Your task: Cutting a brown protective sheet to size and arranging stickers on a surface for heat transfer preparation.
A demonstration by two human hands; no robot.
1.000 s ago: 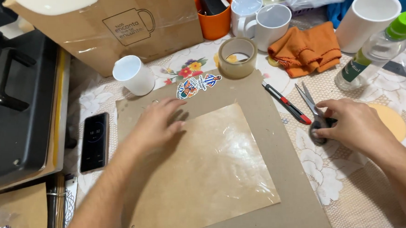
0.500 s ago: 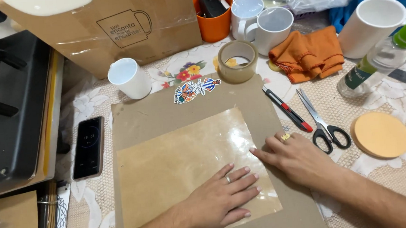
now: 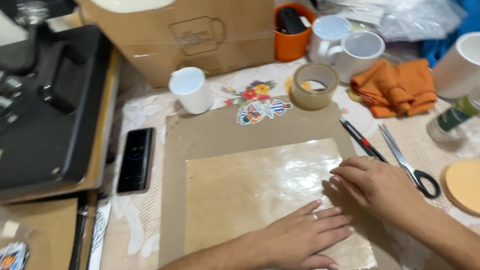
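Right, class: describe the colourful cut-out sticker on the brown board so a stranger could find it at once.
Start at the big brown board under both hands. Along its far edge, just left of the tape roll, lies the sticker. It is the only multicoloured cut-out on the plain board; the clear shiny sheet nearer the hands has no picture.
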